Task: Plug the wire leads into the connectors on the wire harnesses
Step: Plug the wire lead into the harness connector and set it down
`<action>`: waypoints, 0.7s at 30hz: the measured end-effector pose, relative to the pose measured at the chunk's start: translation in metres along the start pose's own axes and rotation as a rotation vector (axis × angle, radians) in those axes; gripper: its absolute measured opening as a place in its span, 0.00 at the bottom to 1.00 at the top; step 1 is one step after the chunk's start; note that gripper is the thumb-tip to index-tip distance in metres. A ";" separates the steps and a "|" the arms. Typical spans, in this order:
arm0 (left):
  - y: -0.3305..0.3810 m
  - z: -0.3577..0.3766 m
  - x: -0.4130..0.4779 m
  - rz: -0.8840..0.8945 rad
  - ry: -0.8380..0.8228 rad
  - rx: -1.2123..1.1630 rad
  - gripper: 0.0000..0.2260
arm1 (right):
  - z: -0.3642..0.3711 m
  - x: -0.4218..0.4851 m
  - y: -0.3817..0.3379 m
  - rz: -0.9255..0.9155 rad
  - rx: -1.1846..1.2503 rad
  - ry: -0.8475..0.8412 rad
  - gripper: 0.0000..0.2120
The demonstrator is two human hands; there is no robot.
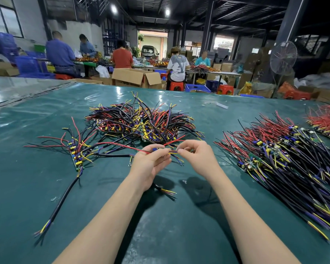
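Above the green table (pixel 46 187) my left hand (pixel 151 162) grips a small wire harness with a blue connector (pixel 155 149); its red wire runs off to the left. My right hand (pixel 196 155) pinches coloured wire leads (pixel 173 152), yellow, red and dark, right beside that connector. The two hands almost touch. Whether a lead sits in the connector is hidden by my fingers. A black cable (pixel 166 190) with bare coloured ends lies under my left wrist.
A tangled pile of harnesses (pixel 141 121) lies just beyond my hands. A small harness group (pixel 76 149) is to the left, a laid-out stack (pixel 284 159) to the right, red-wired ones (pixel 326 121) far right. Several people work at tables behind.
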State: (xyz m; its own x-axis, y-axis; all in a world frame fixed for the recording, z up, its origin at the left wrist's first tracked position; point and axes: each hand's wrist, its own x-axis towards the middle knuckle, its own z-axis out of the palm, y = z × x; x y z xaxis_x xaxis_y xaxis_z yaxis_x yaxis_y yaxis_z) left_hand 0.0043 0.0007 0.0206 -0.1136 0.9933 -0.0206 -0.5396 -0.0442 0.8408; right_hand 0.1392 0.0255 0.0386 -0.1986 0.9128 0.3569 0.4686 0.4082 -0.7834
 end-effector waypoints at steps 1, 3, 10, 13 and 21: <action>0.000 0.000 0.001 0.002 0.000 0.020 0.08 | -0.002 -0.001 0.000 0.004 -0.005 -0.033 0.08; -0.001 0.001 0.002 0.011 0.001 0.049 0.06 | -0.005 0.000 0.000 0.016 -0.037 -0.065 0.07; -0.002 0.003 0.001 0.098 -0.030 0.061 0.08 | 0.000 0.000 -0.004 -0.009 -0.242 -0.093 0.09; -0.005 0.005 -0.001 0.148 -0.017 0.123 0.12 | 0.001 -0.001 -0.004 -0.016 -0.243 -0.070 0.09; -0.002 0.008 0.001 0.123 0.115 -0.103 0.13 | 0.006 -0.004 -0.013 0.066 0.076 -0.092 0.14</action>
State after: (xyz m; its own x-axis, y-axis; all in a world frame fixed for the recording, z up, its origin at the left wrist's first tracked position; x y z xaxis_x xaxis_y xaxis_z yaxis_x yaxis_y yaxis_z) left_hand 0.0124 0.0022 0.0232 -0.2752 0.9613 0.0124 -0.5976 -0.1812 0.7811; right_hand 0.1287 0.0172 0.0442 -0.2489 0.9336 0.2578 0.4176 0.3436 -0.8412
